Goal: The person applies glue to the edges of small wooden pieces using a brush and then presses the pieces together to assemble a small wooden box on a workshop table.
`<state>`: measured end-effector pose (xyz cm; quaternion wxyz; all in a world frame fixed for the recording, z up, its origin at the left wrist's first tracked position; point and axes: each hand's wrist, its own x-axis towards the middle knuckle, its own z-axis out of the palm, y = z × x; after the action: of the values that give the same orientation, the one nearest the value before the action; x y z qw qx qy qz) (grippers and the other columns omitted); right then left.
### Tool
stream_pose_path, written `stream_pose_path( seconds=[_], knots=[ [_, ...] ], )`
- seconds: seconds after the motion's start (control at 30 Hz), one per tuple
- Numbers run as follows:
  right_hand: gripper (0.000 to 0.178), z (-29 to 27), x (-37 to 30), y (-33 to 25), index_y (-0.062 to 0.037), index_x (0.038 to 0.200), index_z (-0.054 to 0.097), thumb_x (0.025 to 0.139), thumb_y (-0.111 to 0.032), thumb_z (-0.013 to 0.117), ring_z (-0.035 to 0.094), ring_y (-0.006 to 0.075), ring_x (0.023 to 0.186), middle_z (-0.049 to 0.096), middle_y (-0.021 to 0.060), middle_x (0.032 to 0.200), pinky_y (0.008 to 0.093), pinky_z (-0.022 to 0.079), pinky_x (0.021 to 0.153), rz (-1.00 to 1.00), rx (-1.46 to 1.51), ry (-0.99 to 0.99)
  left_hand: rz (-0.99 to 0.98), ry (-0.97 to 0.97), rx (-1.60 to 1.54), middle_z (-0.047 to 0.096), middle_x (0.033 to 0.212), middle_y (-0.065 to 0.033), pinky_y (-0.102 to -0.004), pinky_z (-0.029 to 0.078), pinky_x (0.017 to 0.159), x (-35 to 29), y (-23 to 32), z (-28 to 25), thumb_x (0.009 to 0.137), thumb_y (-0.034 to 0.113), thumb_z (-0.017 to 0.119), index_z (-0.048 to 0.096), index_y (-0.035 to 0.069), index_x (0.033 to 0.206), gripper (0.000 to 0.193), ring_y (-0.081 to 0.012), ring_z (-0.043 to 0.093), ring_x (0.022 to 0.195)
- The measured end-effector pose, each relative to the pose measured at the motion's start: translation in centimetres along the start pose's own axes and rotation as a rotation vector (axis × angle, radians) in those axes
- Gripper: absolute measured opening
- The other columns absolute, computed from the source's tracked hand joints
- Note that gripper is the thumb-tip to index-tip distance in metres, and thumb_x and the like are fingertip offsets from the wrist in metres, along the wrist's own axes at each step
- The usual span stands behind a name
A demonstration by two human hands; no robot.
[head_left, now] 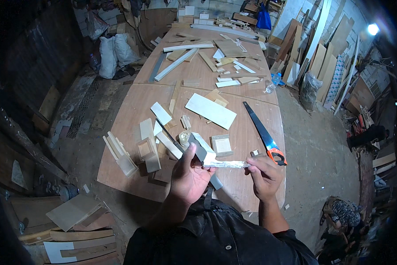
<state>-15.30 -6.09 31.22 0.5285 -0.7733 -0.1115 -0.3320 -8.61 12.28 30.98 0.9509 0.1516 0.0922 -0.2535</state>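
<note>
My left hand (190,176) is closed on a small block-like wooden piece (202,149) with a dark grey face and pale edges, held above the near part of the table. My right hand (265,176) pinches the end of a thin, whitish, shiny stick (230,164). The stick's other end meets the lower edge of the wooden piece by my left fingers; its exact kind cannot be made out. Just behind my left hand stands a small yellowish jar (184,138). A small square wooden frame (222,145) lies beyond the gap between my hands.
A handsaw (262,132) with an orange-black handle lies along the table's right side. A white board (210,110) and small wooden assemblies (149,150) lie on the wooden table (136,99). Offcuts cover its far end. Planks lean right; a person (342,212) is at lower right.
</note>
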Motion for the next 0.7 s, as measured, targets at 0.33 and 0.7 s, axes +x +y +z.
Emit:
stream_pose_path(
  seconds=[0.33, 0.7],
  knots=[
    [0.017, 0.1, -0.5, -0.1, 0.0045, 0.102, 0.071, 0.088, 0.002, 0.061, 0.062, 0.0151, 0.065, 0.067, 0.0127, 0.079, 0.0256, 0.048, 0.058, 0.1, 0.081, -0.052, -0.029, 0.098, -0.002, 0.047, 0.063, 0.0034, -0.0346, 0.038, 0.073, -0.5, -0.6, 1.8, 0.096, 0.029, 0.06, 0.056, 0.016, 0.084, 0.018, -0.0124, 0.045, 0.067],
    [0.017, 0.0, -0.8, -0.8, 0.0053, 0.101, 0.071, 0.093, -0.002, 0.057, 0.061, 0.0119, 0.063, 0.066, 0.0106, 0.078, 0.0229, 0.048, 0.056, 0.177, 0.205, 0.038, -0.061, -0.002, 0.005, 0.043, 0.063, 0.0041, -0.0339, 0.038, 0.072, -0.2, -0.9, 0.7, 0.094, 0.031, 0.062, 0.054, 0.016, 0.082, 0.02, -0.0121, 0.043, 0.067]
  ],
)
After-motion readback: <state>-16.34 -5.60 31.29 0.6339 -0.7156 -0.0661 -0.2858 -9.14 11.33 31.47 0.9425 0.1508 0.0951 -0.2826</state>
